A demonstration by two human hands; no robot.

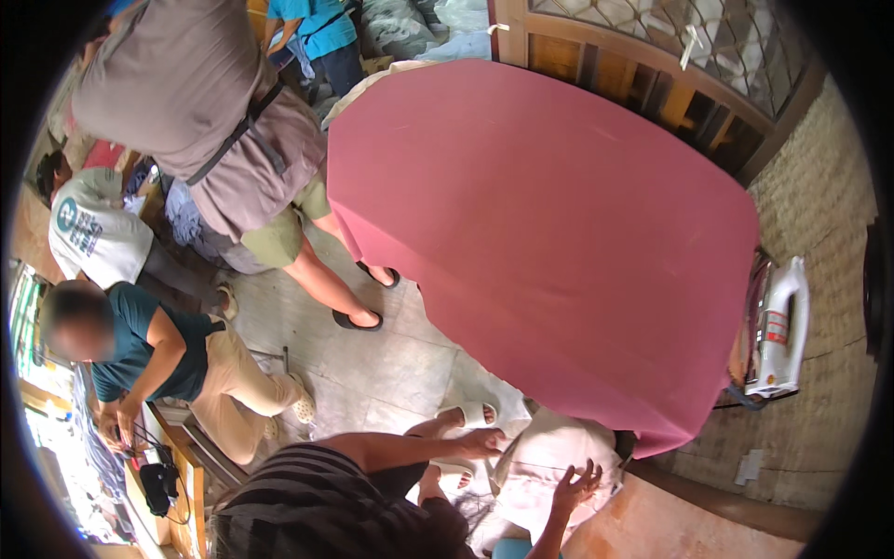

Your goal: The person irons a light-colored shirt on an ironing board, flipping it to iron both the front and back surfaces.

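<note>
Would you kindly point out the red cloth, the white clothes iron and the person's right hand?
red cloth (549,233), head view, middle of its flat top.
white clothes iron (780,326), head view, its white body.
right hand (577,484), head view, the open palm.

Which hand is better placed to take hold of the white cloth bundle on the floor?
Probably the left. The left hand is already down at the edge of the white cloth bundle, seemingly touching it. The right hand is over it, open, fingers spread.
</note>
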